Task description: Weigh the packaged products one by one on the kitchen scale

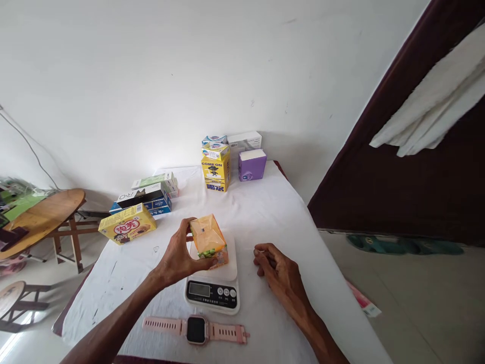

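Note:
My left hand (178,258) grips a small orange box (208,240), holding it tilted just above the white platform of a kitchen scale (212,290). Whether the box touches the platform I cannot tell. The scale's display is dark. My right hand (275,268) rests on the white tablecloth to the right of the scale, its fingers curled loosely with nothing in them. A pink smartwatch (196,329) lies flat in front of the scale, near the table's front edge.
A yellow snack box (128,223) and a stack of flat boxes (149,194) lie at the left. A yellow carton (215,173) with small boxes on top and a purple box (251,164) stand at the back. A round wooden table (38,217) is at the far left.

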Demonstrator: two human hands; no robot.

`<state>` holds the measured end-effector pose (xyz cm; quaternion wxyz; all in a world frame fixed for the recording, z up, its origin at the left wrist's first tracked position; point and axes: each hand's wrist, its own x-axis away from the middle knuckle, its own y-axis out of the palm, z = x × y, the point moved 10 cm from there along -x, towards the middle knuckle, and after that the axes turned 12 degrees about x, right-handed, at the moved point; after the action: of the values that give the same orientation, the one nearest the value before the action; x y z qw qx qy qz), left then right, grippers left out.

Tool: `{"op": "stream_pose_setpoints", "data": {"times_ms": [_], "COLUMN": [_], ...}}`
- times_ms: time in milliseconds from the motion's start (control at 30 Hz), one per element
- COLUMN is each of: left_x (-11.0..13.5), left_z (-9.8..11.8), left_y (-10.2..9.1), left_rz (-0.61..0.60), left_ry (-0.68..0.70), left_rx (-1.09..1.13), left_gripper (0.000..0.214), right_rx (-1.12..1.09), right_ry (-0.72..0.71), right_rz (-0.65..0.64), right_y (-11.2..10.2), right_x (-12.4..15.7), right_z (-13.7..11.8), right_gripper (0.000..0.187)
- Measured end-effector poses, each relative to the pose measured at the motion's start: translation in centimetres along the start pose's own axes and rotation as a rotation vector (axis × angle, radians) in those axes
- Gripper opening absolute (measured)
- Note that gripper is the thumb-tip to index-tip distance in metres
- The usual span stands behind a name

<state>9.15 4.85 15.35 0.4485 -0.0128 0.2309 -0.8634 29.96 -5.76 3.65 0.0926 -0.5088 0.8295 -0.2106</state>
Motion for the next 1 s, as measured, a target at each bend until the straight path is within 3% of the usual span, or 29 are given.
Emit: {"op": "stream_pose_setpoints", "data": {"times_ms": [233,333,400,500,633,767,900,1000], "left_x": [1.9,4.0,5.3,6.3,6.2,6.2,6.1,5.3], "left_z": [-2.0,-4.0,-5.7,-7.5,-8.6,-9.5,-10.9,-11.1], "left_y": [-0.5,-2.0,-3.1,-4.3,-5.1,-7.0,-9.4,-9.5], "left_rz": [-0.051,-0.025,0.019,0.076,0.064,0.062,0.093,0.051], "left_ry": [-0.029,-0.029,-0.054,-0.084,-0.094,-0.067,-0.066,-0.041], "left_rx": [-0.021,0.076,0.124,0.091,0.041,0.050,0.030,0.021], "left_gripper": [0.115,0.089,0.065,0.046,0.039,0.034,0.031,0.029], "right_rx": [-0.002,-0.038,-0.033,0.125,0.384,0.423,0.457,0.493], "right_ry": [0.052,0.059,-0.063,-0.307,-0.412,-0.381,-0.382,-0.357], "right_rz": [-0.044,-0.066,-0.052,-0.056,-0.195,-0.383,-0.318,-0.259], "right_y": [0.2,-0.3,-0.9,-0.6,2.9,5.8,5.6,5.7], "right_x": [0.1,-0.1,-0.6,-1.4,-3.0,-4.2,-4.8,-5.0], "right_z": [0.5,0.3,-1.9,-7.2,-12.0,-12.8,-13.7,-16.0], "right_gripper": [0.050,0.057,0.067,0.095,0.117,0.111,0.095,0.087]}}
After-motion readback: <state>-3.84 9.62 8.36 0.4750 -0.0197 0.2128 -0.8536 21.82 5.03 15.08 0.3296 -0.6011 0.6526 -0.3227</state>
